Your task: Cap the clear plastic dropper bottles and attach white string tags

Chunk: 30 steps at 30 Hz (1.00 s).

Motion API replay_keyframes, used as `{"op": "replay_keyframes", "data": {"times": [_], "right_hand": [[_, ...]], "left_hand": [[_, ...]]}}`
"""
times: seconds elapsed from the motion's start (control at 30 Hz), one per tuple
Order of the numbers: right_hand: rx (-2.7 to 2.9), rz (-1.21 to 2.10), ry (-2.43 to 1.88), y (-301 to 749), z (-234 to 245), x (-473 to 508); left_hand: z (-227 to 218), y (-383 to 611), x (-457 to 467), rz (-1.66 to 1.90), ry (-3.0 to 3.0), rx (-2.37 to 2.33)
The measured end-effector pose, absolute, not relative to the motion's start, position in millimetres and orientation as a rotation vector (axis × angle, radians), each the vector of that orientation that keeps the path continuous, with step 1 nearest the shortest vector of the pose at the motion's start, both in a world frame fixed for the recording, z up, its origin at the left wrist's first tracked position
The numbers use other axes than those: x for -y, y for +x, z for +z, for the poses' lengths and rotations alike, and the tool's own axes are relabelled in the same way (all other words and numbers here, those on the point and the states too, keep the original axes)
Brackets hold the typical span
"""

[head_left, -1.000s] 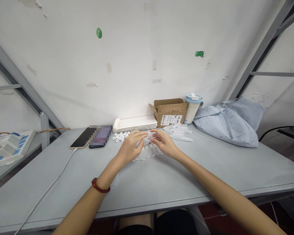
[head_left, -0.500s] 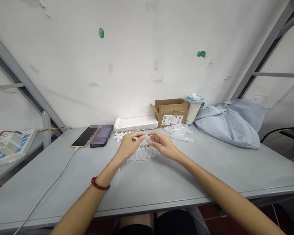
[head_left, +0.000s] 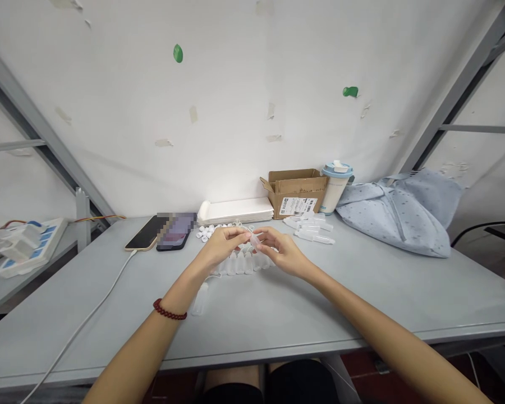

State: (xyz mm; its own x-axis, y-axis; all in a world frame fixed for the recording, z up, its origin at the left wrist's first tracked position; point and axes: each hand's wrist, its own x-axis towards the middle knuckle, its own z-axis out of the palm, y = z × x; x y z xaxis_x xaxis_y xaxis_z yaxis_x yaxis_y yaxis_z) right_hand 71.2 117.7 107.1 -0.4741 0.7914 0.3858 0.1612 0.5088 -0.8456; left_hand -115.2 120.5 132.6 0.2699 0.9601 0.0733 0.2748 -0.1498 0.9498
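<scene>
My left hand [head_left: 221,245] and my right hand [head_left: 281,251] meet above the grey table [head_left: 278,314], fingers pinched together on a small clear plastic bottle [head_left: 255,241]. Just under the hands stands a row of several similar clear bottles [head_left: 239,264]. One more bottle [head_left: 199,299] lies on its side near my left forearm, which wears a red bead bracelet [head_left: 168,311]. Small white caps [head_left: 208,231] are scattered behind the left hand. Several capped bottles [head_left: 313,229] lie behind the right hand.
Two phones [head_left: 160,232] lie at the back left, one with a white cable [head_left: 88,320] running to the front edge. A white tray [head_left: 234,211], a cardboard box [head_left: 297,192], a lidded cup [head_left: 334,187] and a blue cloth bag [head_left: 398,216] line the wall. A power strip [head_left: 23,247] sits at far left.
Both hands have lifted slightly and shifted a little back with the bottle between them. The lying bottle near my left forearm has come into view.
</scene>
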Motion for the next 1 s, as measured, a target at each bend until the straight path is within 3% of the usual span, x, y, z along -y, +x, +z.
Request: {"op": "replay_keyframes", "data": {"times": [1.0], "right_hand": [[2.152,0.424,-0.802,69.0,98.0,-118.3]], "left_hand": [[131.9,-107.6,-115.1,0.965,1.627,-1.186]]}}
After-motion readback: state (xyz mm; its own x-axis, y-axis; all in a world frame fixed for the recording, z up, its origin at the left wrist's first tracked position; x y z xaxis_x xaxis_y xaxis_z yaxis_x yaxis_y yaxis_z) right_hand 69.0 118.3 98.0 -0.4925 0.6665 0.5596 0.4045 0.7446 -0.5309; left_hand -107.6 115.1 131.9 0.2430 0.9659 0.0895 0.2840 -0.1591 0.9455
